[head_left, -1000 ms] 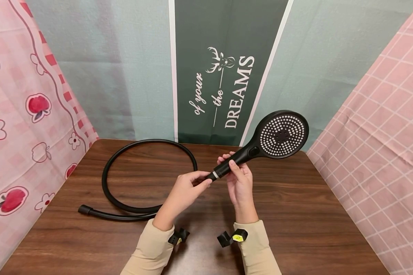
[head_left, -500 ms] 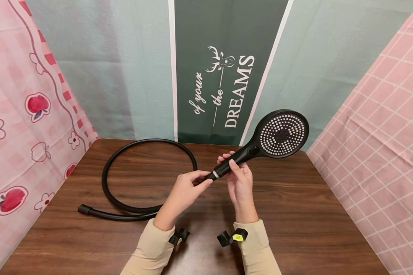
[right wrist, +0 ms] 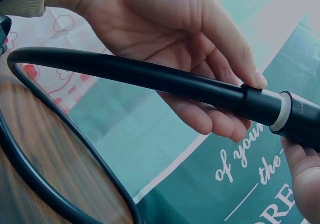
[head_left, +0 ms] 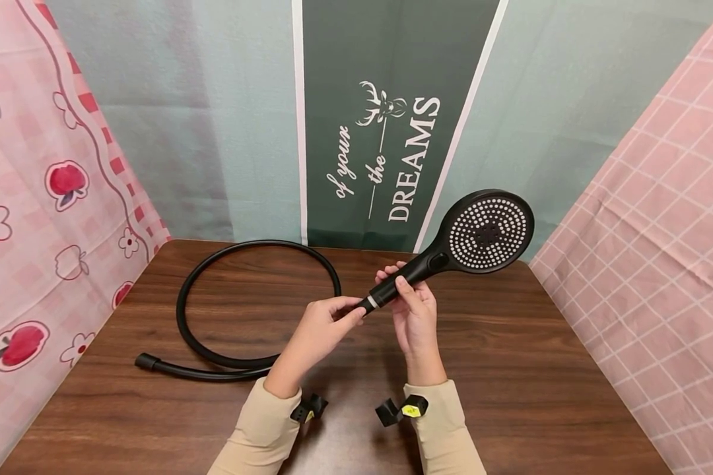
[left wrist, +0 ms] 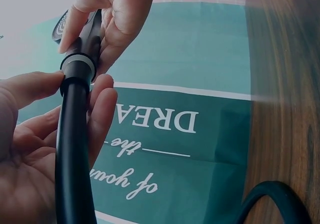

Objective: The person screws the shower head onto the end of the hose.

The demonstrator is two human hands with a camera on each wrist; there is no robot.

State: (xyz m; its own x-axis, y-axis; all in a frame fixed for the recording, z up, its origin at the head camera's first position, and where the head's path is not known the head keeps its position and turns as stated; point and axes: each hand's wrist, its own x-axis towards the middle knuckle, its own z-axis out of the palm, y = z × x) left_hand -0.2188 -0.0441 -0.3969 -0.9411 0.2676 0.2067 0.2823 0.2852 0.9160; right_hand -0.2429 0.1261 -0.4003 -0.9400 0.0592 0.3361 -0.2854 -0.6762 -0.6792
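A black handheld shower head (head_left: 486, 232) with a round face of white nozzles is held up over the table, tilted to the upper right. My right hand (head_left: 414, 313) grips its handle, thumb on the front side. At the handle's lower end, my left hand (head_left: 327, 326) pinches the end fitting (right wrist: 262, 106) of a black shower hose (left wrist: 75, 159). Between fitting and handle shows a pale ring (right wrist: 283, 111); how far the two are engaged I cannot tell. From there the hose loops across the table, its other end (head_left: 146, 361) lying at the left.
Brown wooden table (head_left: 541, 396) lies under the hands. Green fabric with lettering (head_left: 392, 132) hangs behind it, pink patterned cloths (head_left: 30, 231) at both sides. Black camera mounts (head_left: 401, 410) sit on both wrists.
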